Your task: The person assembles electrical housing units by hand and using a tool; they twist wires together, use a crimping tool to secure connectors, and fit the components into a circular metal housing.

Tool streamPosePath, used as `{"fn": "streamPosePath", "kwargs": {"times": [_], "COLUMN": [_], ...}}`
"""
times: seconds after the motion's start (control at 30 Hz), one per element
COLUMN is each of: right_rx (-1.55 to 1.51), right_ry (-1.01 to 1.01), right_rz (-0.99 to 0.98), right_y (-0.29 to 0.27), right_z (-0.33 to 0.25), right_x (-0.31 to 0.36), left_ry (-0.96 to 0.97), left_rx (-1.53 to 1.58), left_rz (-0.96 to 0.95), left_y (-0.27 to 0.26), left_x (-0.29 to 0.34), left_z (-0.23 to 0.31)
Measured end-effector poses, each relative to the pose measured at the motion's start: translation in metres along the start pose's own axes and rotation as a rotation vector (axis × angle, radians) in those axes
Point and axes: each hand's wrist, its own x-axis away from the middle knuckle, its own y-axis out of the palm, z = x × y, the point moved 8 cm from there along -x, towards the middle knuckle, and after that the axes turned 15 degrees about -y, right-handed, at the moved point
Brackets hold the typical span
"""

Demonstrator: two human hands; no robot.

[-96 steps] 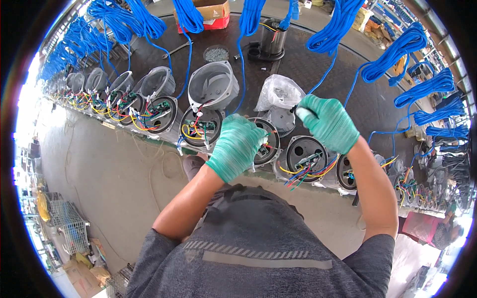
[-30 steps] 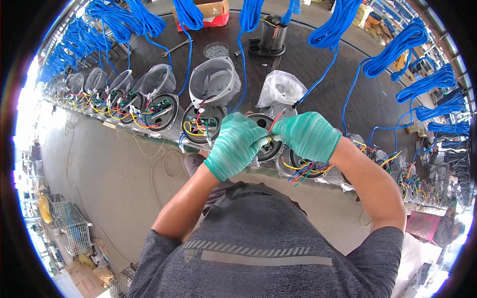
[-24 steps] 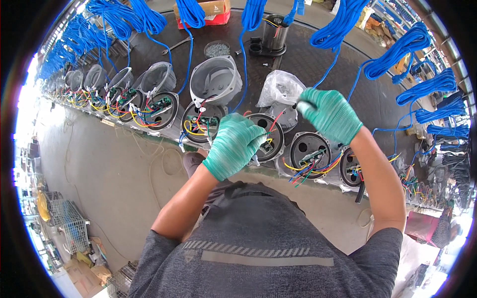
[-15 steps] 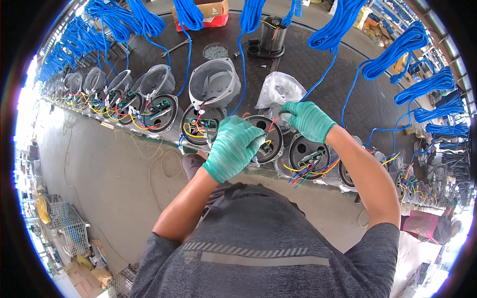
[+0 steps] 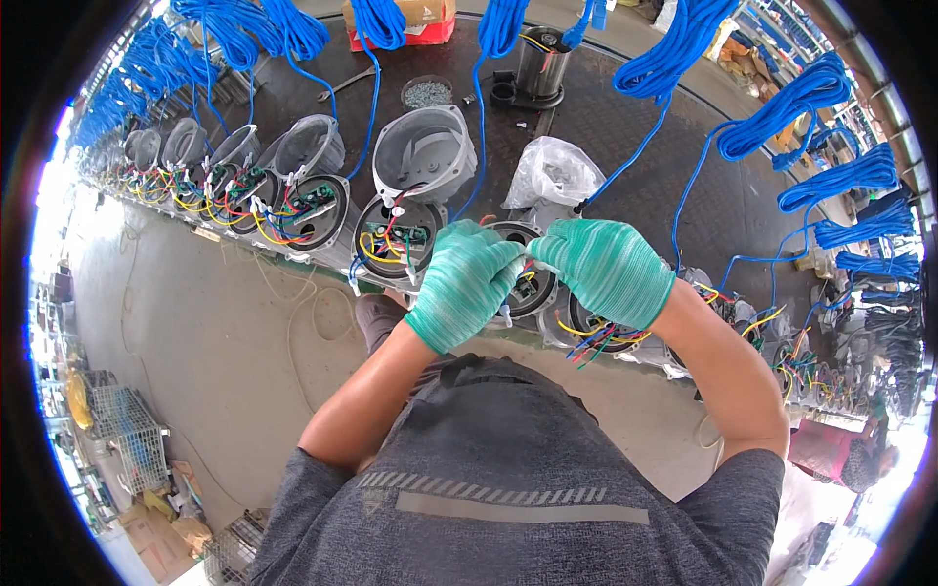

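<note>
My left hand (image 5: pixel 461 285) and my right hand (image 5: pixel 612 272), both in green knitted gloves, meet fingertip to fingertip. They are closed in a pinch on a thin red wire (image 5: pixel 529 265), mostly hidden by the gloves. Directly under them is a round dark housing (image 5: pixel 535 300) with yellow wire and small parts inside. Left of it, a similar housing (image 5: pixel 369 256) holds a green circuit board (image 5: pixel 414 235) and coloured wires, with a grey cup-shaped cover (image 5: pixel 427 161) behind. Partly under my right hand lies another housing, its loose wires (image 5: pixel 586 342) spilling toward me.
Coiled blue cables (image 5: pixel 674 49) hang along the far side. On the dark bench (image 5: pixel 625 166) are a clear plastic bag (image 5: pixel 552 174), a dish of screws (image 5: pixel 427 94), a wrench (image 5: pixel 347 85) and a metal cylinder on a black stand (image 5: pixel 540 70). A red box (image 5: pixel 430 27) stands behind.
My right hand has moved down and left, its fingertips now against those of my left hand. The red wire, earlier stretched between them, is now mostly covered. My left hand has barely moved.
</note>
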Motion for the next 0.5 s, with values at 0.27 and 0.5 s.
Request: {"fn": "streamPosePath", "kwargs": {"times": [0.27,0.5], "right_rx": [0.241,0.186], "right_ry": [-0.006,0.047], "right_rz": [-0.106,-0.177], "right_y": [-0.002,0.003], "right_z": [0.009,0.014], "right_x": [-0.008,-0.008], "left_ry": [0.004,0.020], "left_rx": [-0.088,-0.005], "left_rz": [-0.044,0.005], "left_y": [0.006,0.000], "left_x": [0.000,0.002], "left_z": [-0.001,0.001]}}
